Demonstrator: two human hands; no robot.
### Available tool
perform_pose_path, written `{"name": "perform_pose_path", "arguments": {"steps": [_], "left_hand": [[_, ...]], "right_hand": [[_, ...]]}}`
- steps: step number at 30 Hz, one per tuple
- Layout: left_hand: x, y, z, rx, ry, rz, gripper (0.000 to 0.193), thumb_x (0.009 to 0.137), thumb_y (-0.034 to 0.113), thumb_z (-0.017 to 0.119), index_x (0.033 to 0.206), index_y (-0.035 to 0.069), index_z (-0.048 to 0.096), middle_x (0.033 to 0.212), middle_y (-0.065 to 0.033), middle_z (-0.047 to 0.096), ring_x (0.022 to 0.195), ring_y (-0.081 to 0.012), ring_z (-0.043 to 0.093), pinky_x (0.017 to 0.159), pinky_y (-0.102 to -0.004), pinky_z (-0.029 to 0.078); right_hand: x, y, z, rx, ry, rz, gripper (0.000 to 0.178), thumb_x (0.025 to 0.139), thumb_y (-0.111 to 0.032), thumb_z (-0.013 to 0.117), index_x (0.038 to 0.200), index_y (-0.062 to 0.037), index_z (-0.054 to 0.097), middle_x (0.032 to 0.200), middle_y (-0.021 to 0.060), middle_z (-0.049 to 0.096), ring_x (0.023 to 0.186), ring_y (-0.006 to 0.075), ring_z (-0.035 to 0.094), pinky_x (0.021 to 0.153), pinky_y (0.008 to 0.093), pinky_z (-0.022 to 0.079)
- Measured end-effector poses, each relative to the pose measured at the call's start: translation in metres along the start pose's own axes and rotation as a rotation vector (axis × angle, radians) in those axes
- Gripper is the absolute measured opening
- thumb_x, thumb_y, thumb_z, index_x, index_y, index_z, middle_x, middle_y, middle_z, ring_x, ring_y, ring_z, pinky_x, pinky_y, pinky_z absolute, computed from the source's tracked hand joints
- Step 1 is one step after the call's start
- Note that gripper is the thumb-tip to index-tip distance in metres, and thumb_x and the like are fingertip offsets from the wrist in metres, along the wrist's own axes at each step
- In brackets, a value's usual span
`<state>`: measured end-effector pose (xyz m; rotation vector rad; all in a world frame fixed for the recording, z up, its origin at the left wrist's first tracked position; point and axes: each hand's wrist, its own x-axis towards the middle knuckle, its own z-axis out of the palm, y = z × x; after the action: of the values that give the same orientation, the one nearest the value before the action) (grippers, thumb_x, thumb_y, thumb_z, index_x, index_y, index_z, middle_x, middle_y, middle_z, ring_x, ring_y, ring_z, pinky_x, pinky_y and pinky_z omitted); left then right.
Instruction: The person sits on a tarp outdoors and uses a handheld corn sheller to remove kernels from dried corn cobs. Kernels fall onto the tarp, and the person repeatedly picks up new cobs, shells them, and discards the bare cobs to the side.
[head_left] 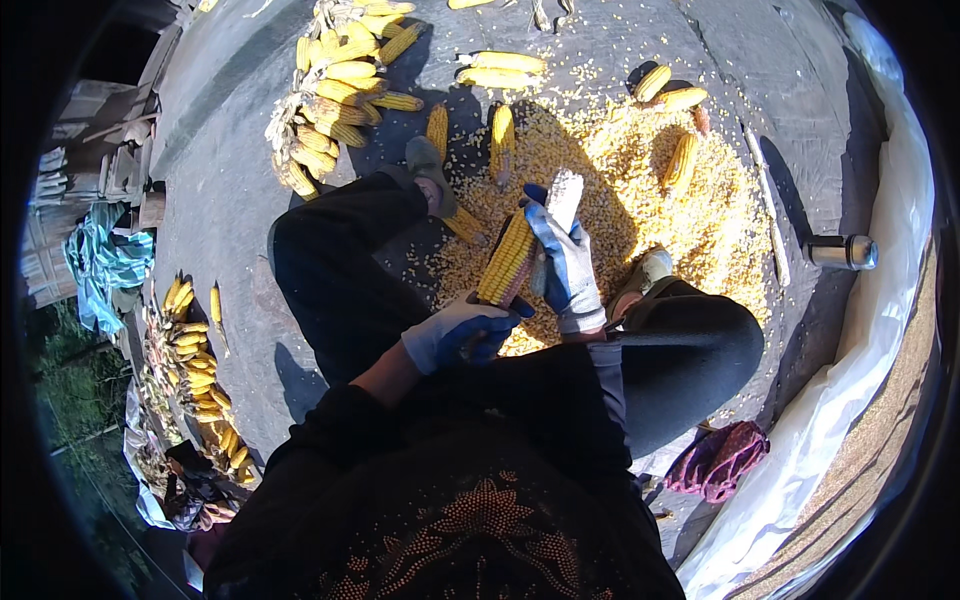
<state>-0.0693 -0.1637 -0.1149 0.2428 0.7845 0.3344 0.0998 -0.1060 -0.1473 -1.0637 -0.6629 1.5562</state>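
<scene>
A yellow ear of corn point(508, 258) stands tilted between my hands, with a reddish strip along its right side. My left hand point(462, 335), in a white and blue glove, is closed around the ear's lower end. In a matching glove, my right hand point(567, 268) grips a pale, bare corncob point(564, 196) whose top juts out above the fingers. That hand lies against the ear's upper right side. Below them spreads a heap of loose kernels point(725, 235), with a few whole ears point(682, 163) lying on it.
Husked ears point(340, 90) are piled at the upper left, and more point(200, 375) lie farther left. A metal flask point(843, 252) lies at the right near white plastic sheeting point(850, 390). Purple cloth point(718, 462) sits beside my right knee. My bent legs flank the kernels.
</scene>
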Motion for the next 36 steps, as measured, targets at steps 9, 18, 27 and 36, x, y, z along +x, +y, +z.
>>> {"name": "perform_pose_path", "arguments": {"steps": [9, 18, 27, 36], "left_hand": [[0.004, 0.006, 0.020, 0.636, 0.323, -0.012, 0.027, 0.080, 0.013, 0.066, 0.103, 0.002, 0.057, 0.070, -0.0034, 0.057, 0.055, -0.0113, 0.057, 0.046, -0.0231, 0.048], [0.004, 0.008, -0.007, 0.421, 0.284, 0.040, 0.027, 0.078, 0.007, 0.067, 0.104, 0.002, 0.058, 0.078, -0.0025, 0.060, 0.067, -0.0097, 0.058, 0.055, -0.0236, 0.049], [0.030, -0.005, 0.008, 0.788, 0.615, 0.285, 0.031, 0.077, 0.016, 0.070, 0.098, 0.000, 0.054, 0.072, -0.0045, 0.058, 0.060, -0.0127, 0.058, 0.055, -0.0280, 0.049], [0.019, 0.030, 0.046, 0.327, 0.397, 0.046, 0.020, 0.079, 0.016, 0.068, 0.087, 0.002, 0.056, 0.059, -0.0039, 0.054, 0.047, -0.0140, 0.054, 0.041, -0.0270, 0.045]], "right_hand": [[0.023, 0.029, -0.034, 0.395, 0.499, 0.211, 0.024, 0.086, -0.019, 0.065, 0.097, 0.0019, 0.061, 0.080, 0.0101, 0.063, 0.066, 0.0187, 0.062, 0.059, 0.0314, 0.051], [0.012, -0.004, -0.018, 0.430, 0.163, 0.322, 0.041, 0.088, -0.038, 0.057, 0.108, -0.0023, 0.056, 0.086, 0.0062, 0.061, 0.070, 0.0145, 0.059, 0.061, 0.0260, 0.050], [0.008, 0.000, -0.004, 0.064, 0.154, 0.116, 0.039, 0.091, -0.020, 0.056, 0.125, 0.0001, 0.050, 0.113, 0.0099, 0.060, 0.103, 0.0173, 0.055, 0.088, 0.0301, 0.043], [0.019, 0.027, -0.012, 0.083, 0.411, -0.106, 0.028, 0.082, -0.011, 0.070, 0.106, 0.0014, 0.063, 0.092, 0.0025, 0.065, 0.081, 0.0076, 0.058, 0.074, 0.0228, 0.047]]}}
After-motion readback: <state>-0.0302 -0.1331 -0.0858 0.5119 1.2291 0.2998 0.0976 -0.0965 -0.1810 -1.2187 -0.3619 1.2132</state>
